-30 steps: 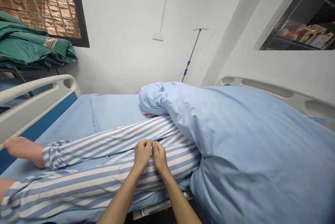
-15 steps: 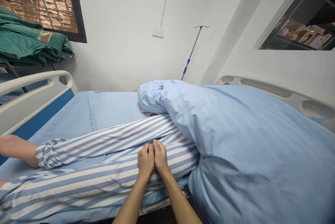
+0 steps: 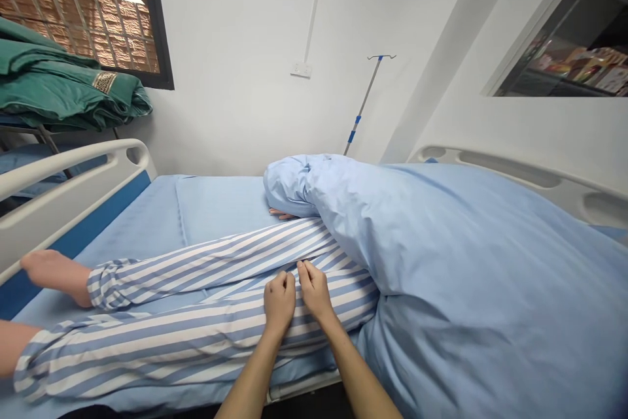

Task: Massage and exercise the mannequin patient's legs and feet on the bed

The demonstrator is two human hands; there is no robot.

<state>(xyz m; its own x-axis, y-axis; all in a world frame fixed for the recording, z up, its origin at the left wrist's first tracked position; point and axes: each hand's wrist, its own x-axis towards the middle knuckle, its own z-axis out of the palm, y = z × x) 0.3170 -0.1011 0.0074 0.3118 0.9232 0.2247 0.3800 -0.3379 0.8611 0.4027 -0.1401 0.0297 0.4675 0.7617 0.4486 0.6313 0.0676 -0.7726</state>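
Observation:
My left hand point(image 3: 280, 301) and my right hand point(image 3: 314, 287) are side by side over the upper legs of a figure lying on the bed. Both are curled into loose fists with a small gap between them, and no object shows in either. Below them are blue-and-white striped trousers point(image 3: 161, 340); whether my fists touch the cloth I cannot tell. Just to the right, a light blue quilt point(image 3: 441, 255) covers the figure's upper body. Fingers of the figure's hand point(image 3: 281, 214) stick out from under its edge. The bare feet point(image 3: 56, 275) point left.
The bed has a blue sheet point(image 3: 220, 197) and a pale end board point(image 3: 118, 170) at left, another board point(image 3: 510, 170) at right. An IV pole point(image 3: 363, 102) stands by the wall. Green folded covers point(image 3: 73, 89) are piled below the window at far left.
My fists were pressed together and now are slightly apart, the right one moved a little rightward. The whole view has shifted a little, showing more of the feet.

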